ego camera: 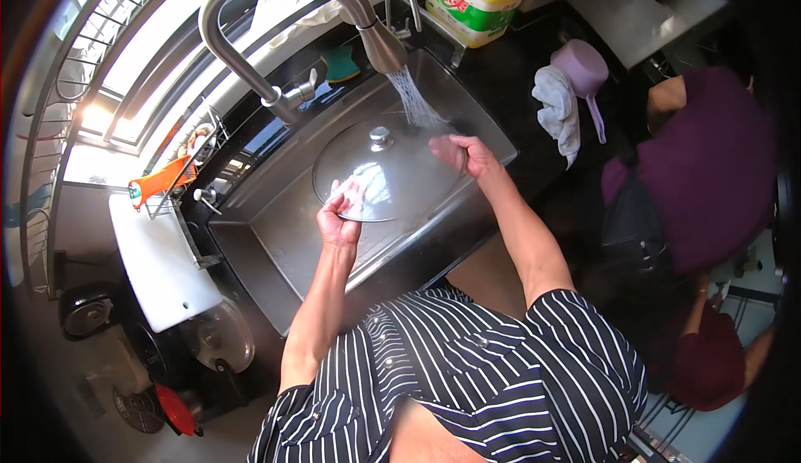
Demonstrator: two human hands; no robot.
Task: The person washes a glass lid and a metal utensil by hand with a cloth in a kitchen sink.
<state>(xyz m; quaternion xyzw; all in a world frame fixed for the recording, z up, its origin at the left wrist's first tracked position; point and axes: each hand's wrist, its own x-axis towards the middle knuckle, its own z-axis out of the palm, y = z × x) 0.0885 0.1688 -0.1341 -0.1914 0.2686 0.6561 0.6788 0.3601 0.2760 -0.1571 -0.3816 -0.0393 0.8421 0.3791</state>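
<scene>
A round glass pot lid [400, 181] with a metal rim and knob is held over a stainless steel sink [269, 244]. My left hand [341, 216] grips its near left edge, with fingers showing through the glass. At its right edge, my right hand [469, 155] holds the rim, the fingers partly seen through the glass. Water sprays from the pull-down head of the faucet [383, 47] onto the far right part of the lid. Behind the sink lies a green and yellow sponge [340, 64].
A yellow jug [475, 3], a purple dipper [579, 66] and a white cloth [557, 106] stand right of the sink. A white cutting board [159, 263] and another glass lid [222, 335] are on the left. Two other people, one in a purple top [701, 169], are at the right.
</scene>
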